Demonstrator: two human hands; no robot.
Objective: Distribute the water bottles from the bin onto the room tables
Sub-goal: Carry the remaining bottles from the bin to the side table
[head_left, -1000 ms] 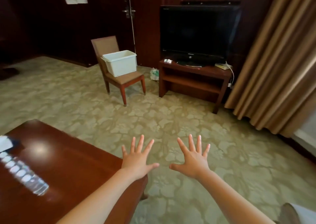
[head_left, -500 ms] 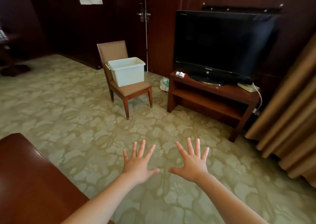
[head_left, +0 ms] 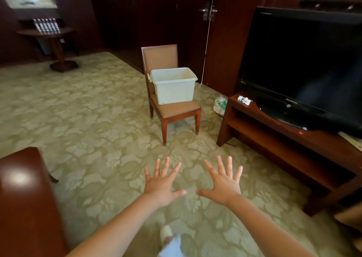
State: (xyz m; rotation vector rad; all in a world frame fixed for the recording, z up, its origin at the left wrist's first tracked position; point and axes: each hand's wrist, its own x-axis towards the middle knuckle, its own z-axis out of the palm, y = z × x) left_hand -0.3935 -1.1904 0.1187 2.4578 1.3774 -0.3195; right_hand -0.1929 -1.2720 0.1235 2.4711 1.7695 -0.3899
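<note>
Low and left of the left fingers: corner of a glossy dark wood table (head_left: pixel 25 198). Far beyond, well left of those fingers: small round table (head_left: pixel 29 33) bearing a row of water bottles (head_left: pixel 46 26), upright and side by side (labels too blurred to read). Left hand (head_left: pixel 162 186) held palm down over the carpet (head_left: pixel 98 119), fingers (head_left: pixel 165 167) straight and spread wide, gripping nothing. Straight ahead of both sets of fingertips, well apart from them: white bin (head_left: pixel 173 88) sitting on the seat of a chair (head_left: pixel 176 110); contents impossible to tell from here. Right hand (head_left: pixel 223 184) likewise palm down, fingers (head_left: pixel 220 167) splayed, thumb tip near the left thumb tip but not touching. Right of the right fingers: low wooden stand (head_left: pixel 284 139) carrying a dark television (head_left: pixel 305 64).
</note>
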